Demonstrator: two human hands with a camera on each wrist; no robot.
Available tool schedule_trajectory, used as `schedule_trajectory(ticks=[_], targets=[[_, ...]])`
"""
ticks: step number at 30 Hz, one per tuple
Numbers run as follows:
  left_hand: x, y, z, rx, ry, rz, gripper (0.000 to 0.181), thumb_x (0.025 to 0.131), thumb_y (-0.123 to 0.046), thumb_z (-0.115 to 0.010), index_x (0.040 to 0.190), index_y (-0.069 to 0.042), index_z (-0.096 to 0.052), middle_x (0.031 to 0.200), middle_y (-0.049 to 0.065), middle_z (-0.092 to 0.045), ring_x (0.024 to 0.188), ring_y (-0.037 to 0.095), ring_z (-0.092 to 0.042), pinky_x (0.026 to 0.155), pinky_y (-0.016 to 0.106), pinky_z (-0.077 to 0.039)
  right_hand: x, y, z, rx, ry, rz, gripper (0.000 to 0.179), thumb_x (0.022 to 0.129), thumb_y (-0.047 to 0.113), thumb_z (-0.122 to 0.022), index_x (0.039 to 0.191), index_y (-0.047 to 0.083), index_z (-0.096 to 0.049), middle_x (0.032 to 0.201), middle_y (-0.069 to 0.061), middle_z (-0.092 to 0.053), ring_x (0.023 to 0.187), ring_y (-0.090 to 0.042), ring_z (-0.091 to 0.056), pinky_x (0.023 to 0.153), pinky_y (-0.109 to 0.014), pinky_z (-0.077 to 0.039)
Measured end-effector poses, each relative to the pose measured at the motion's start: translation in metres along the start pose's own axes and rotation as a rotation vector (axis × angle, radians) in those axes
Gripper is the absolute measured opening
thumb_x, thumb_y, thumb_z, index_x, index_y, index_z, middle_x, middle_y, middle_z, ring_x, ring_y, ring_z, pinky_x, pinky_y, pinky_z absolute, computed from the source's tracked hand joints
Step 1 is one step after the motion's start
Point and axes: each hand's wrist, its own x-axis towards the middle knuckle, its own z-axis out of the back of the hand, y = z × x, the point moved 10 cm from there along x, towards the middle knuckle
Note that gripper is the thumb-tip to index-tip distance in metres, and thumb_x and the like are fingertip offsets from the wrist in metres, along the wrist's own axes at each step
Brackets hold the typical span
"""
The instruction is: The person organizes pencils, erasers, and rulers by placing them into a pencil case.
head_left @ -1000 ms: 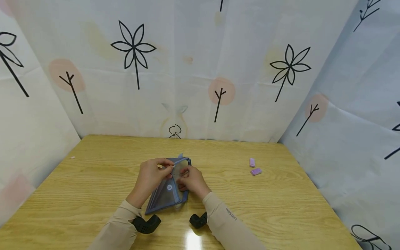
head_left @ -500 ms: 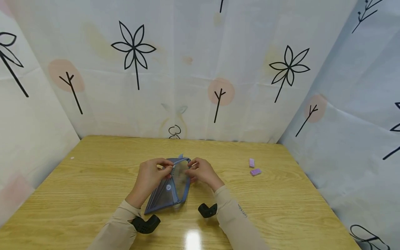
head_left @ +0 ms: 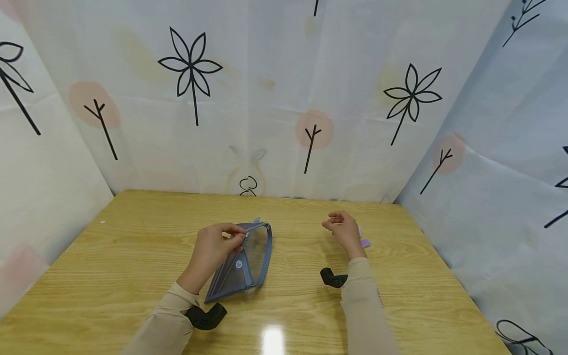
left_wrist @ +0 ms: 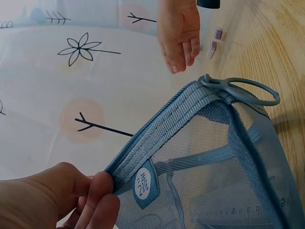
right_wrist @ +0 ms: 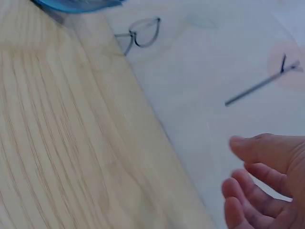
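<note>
A blue mesh zip pouch (head_left: 235,278) stands tilted on the table with its zipped mouth gaping. My left hand (head_left: 211,251) pinches the mouth's edge between thumb and fingers, beside a small tag (left_wrist: 144,184) with white print. A zipper pull (left_wrist: 248,90) hangs at the far end of the zip in the left wrist view, and a numbered scale like a ruler's shows through the mesh. Off to the pouch's right, my right hand (head_left: 345,232) hovers over the table with loosely bent fingers, holding nothing. Two small purple blocks (head_left: 366,243) lie just beyond it, partly covered by the hand.
The wooden table (head_left: 146,256) ends at a patterned cloth backdrop (head_left: 275,88) behind and at both sides. A tiny pale scrap (head_left: 103,222) lies near the far left edge. Black wrist devices (head_left: 206,317) sit at both cuffs.
My right hand has left the pouch's mouth and travelled right to the purple blocks. The left hand keeps its pinch, and the pouch has hardly moved.
</note>
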Motion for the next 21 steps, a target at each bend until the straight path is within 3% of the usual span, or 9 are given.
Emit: schedule_trajectory(ticks=[4,8,15,21], targets=[[0.000,-0.001,-0.001,-0.002,0.004,0.002,0.010,0.090,-0.009,-0.069,0.095,-0.010,-0.077,0.082,0.006,-0.072,0.063,0.016,-0.071,0.051,0.023,-0.052,0.001,-0.024,0.031,-0.005,-0.098,-0.026,0.048,0.094,0.019,-0.068,0.135,0.001,-0.051,0.132,-0.022,-0.051,0.115,-0.034,-0.052,0.096,-0.048,-0.045],[-0.001,-0.001,-0.002,-0.003,0.008,0.004,0.010,0.090,-0.009,-0.069,0.095,-0.010,-0.077,0.081,0.003,-0.071,0.063,0.014,-0.070,0.052,0.023,-0.052,-0.001,-0.043,0.054,-0.012,-0.134,-0.056,0.056,0.094,0.021,-0.068,0.140,0.000,-0.045,0.137,-0.021,-0.045,0.120,-0.034,-0.045,0.101,-0.048,-0.040],[0.000,0.002,-0.002,-0.004,0.012,0.020,0.010,0.090,-0.009,-0.069,0.096,-0.011,-0.077,0.083,0.003,-0.071,0.062,0.010,-0.069,0.053,0.025,-0.053,-0.009,-0.071,0.069,-0.100,-0.047,-0.136,0.070,0.092,0.026,-0.068,0.144,-0.008,-0.036,0.142,-0.026,-0.036,0.129,-0.039,-0.037,0.108,-0.052,-0.033],[0.001,0.003,-0.002,-0.007,0.011,0.015,0.010,0.090,-0.009,-0.069,0.096,-0.010,-0.077,0.084,0.005,-0.071,0.062,0.010,-0.069,0.053,0.024,-0.053,-0.015,-0.081,0.074,-0.215,0.008,-0.134,0.076,0.088,0.029,-0.072,0.140,-0.014,-0.037,0.136,-0.031,-0.037,0.126,-0.044,-0.039,0.107,-0.054,-0.034]])
